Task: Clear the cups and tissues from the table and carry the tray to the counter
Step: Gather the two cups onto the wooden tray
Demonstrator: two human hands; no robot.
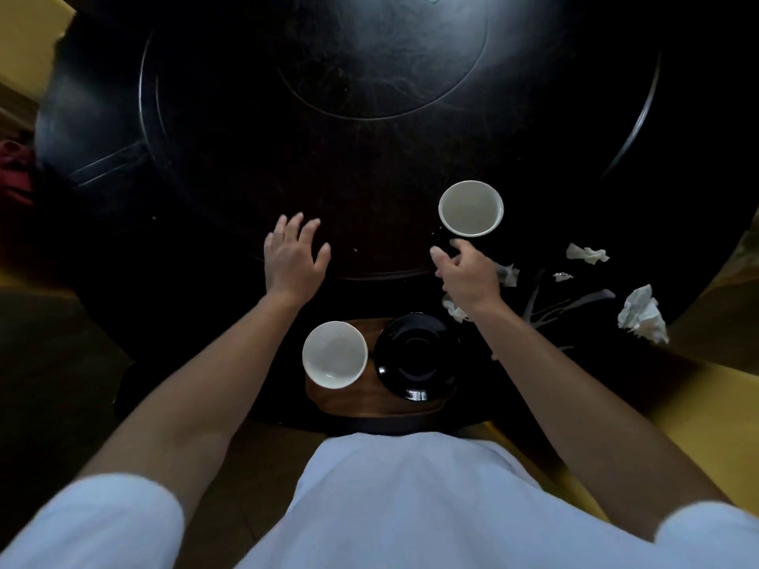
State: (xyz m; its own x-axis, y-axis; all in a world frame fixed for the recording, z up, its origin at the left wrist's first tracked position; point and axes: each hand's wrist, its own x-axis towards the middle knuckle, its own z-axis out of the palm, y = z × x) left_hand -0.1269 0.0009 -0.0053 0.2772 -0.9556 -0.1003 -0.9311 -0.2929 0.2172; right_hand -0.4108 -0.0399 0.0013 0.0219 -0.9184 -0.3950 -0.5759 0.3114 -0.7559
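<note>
A brown wooden tray (pixel 369 400) lies at the near edge of the dark round table (pixel 230 166). On it stand a white cup (pixel 334 355) and a black saucer (pixel 417 355). A second cup (pixel 471 208), white inside and dark outside, is farther out on the right. My right hand (pixel 468 273) reaches to its near side, thumb and forefinger pinching its dark handle. My left hand (pixel 293 256) hovers with fingers spread over bare tabletop, holding nothing. Crumpled white tissues lie to the right: one big one (pixel 642 314), one farther back (pixel 587 253), and one beside my right wrist (pixel 454 308).
A raised round centre disc (pixel 382 67) takes up the far middle of the table. A pale branch inlay (pixel 571 305) marks the tabletop among the tissues. Yellow seating (pixel 706 416) shows at the right, and something red (pixel 16 174) sits past the left edge.
</note>
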